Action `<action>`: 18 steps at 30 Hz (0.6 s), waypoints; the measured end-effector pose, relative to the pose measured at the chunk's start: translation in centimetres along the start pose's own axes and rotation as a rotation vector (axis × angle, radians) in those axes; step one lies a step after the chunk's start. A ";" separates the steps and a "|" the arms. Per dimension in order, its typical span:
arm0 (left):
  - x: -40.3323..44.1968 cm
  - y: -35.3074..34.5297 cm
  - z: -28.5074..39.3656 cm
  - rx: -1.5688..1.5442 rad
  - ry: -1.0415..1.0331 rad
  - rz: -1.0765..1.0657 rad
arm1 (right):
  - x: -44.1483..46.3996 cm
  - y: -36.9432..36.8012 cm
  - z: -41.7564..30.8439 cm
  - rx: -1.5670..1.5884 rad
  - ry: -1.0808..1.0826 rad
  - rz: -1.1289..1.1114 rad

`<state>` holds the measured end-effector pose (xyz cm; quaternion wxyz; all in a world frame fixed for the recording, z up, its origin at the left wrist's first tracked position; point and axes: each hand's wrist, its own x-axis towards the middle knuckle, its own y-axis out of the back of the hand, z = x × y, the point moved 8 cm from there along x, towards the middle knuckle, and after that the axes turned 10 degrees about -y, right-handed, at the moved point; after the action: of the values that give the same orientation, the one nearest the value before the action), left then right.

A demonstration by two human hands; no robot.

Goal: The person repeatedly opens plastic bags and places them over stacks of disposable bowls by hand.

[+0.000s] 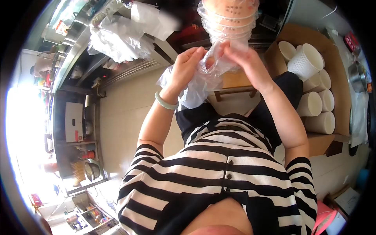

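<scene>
A bunch of white bags (pixel 121 41) sits at upper left, with a pale tiled floor (pixel 123 96) below it and a shelf unit carrying a white box (pixel 73 117) farther left. On the right, an open carton (pixel 340 98) holds white cups (pixel 309 105); the person's right knee hides part of its near side. A metal bowl (pixel 357 77) stands beyond it. Beneath the hands is a wooden stool (pixel 235 81), partly covered by the hanging plastic.

Seven round white cup ends can be counted in the carton, one belonging to a ribbed stack that leans above the others. One wrapped stack of peach cups (pixel 230 21) rises just beyond the hands, and one pale green bracelet (pixel 166 101) circles the left wrist.

The plastic bag (pixel 192 89) is thin, crumpled and translucent, hanging between the hands in front of the peach stack; whether it joins that wrapping is unclear. The left hand (pixel 185 68) has its grip pinched on the bag. The right hand (pixel 250 64) has blurred, extended fingers at the plastic; I cannot tell whether its grip is closed.
</scene>
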<state>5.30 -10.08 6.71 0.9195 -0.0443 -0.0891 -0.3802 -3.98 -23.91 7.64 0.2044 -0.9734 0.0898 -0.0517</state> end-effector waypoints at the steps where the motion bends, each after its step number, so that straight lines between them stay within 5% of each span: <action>1: 0.1 0.1 -0.1 0.049 0.008 -0.003 | -0.4 -0.1 0.8 -0.120 -0.053 -0.009; 4: 0.5 2.7 0.8 -0.051 -0.126 0.278 | -1.1 1.2 2.1 -0.389 -0.102 -0.042; 5: 0.2 2.8 2.5 -0.240 -0.202 0.362 | -1.2 2.3 3.8 -0.452 -0.279 -0.031; 7: 0.9 3.5 2.7 -0.090 -0.238 0.327 | -1.5 3.7 6.0 -0.514 -0.453 -0.003; 10: -0.1 3.1 2.1 -0.040 -0.223 0.313 | -2.7 5.4 3.0 -1.001 -0.033 0.424; 11: -0.4 2.6 1.9 -0.021 -0.211 0.295 | -3.5 3.1 -0.7 -0.799 0.351 0.402; 12: -0.5 2.2 1.8 -0.025 -0.208 0.296 | -4.0 2.4 -1.7 -0.770 0.441 0.415; 16: -0.9 0.7 1.9 -0.036 -0.211 0.258 | -3.0 0.2 -0.4 -0.650 0.205 0.233; 18: -0.7 0.0 2.3 -0.062 -0.207 0.228 | -1.7 -0.6 3.9 -0.362 -0.240 -0.068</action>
<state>4.50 -9.21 8.84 0.9408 -0.1216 -0.1662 -0.2693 -4.99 -21.48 4.22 0.0336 -0.9958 0.0397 0.0748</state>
